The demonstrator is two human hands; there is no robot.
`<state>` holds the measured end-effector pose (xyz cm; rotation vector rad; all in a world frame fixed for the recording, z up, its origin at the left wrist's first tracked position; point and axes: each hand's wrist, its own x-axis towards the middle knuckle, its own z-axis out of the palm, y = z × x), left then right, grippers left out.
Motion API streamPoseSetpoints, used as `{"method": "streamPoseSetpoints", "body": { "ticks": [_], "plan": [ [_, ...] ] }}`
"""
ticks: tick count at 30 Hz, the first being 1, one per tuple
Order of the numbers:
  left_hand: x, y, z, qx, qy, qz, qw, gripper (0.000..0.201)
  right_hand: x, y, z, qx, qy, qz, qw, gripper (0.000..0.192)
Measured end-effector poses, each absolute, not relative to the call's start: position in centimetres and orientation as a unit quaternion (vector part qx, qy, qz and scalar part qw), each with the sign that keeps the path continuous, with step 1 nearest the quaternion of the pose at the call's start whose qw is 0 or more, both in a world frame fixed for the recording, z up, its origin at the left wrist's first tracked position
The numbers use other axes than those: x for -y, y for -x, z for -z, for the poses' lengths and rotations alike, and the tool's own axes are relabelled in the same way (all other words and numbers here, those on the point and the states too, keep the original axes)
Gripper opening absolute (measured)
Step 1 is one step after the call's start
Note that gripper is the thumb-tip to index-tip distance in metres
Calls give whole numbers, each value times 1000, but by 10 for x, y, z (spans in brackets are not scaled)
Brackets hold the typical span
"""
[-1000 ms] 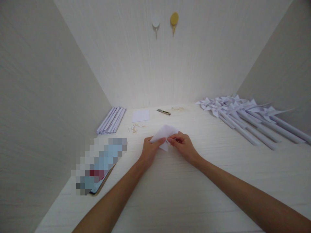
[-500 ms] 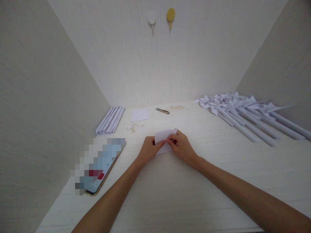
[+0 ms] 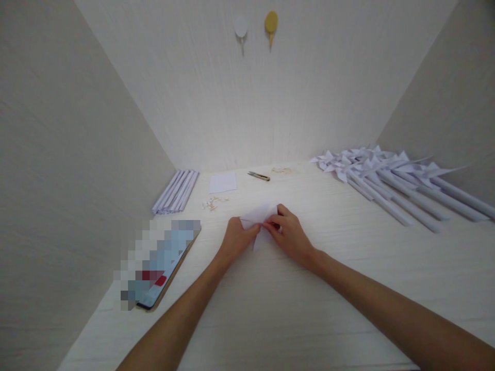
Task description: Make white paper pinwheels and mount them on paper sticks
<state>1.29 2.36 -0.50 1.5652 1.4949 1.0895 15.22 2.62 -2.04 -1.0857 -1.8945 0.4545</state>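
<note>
A small sheet of white paper is held between my two hands above the middle of the table. My left hand grips its left side, the thumb reaching in towards the centre. My right hand pinches it from the right, thumb and fingertips together near the paper's middle. The two thumbs almost meet there. One pointed corner hangs down below the fingers, and part of the paper is hidden behind both hands. Whether anything small sits in the right pinch cannot be made out.
Paper pinwheels on rolled sticks lie at the right. Rolled paper tubes, a flat paper square, small scattered bits, thread snips and rubber bands lie further back. A phone lies left. Two hooks hang on the wall.
The paper has turned between my hands: its straight-edged shape now shows slanted edges and a corner pointing down. Both hands stay nearly in place.
</note>
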Motion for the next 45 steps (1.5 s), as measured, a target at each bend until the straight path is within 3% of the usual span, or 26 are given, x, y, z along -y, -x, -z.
{"method": "streamPoseSetpoints", "body": {
  "ticks": [2, 6, 12, 18, 21, 31, 45],
  "plan": [
    [-24, -13, 8, -568, -558, -459, 395, 14, -26, -154, 18, 731, 427, -194, 495, 7],
    [-27, -16, 15, -525, -408, -560, 494, 21, -24, -157, 13, 694, 399, -182, 572, 16],
    [-26, -21, 8, -467, -301, -627, 546, 22, -26, -157, 18, 722, 390, -217, 529, 18],
    [-23, -22, 8, -467, -312, -618, 549, 21, -31, -155, 23, 689, 374, -354, 510, 3],
    [-23, -23, 12, -488, -337, -607, 529, 20, -32, -154, 22, 661, 378, -391, 518, 10],
    [-19, -28, 17, -502, -397, -584, 499, 19, -34, -152, 22, 605, 419, -390, 553, 23],
    [-19, -28, 21, -503, -399, -580, 502, 22, -32, -151, 18, 600, 426, -376, 563, 19]
  ]
}}
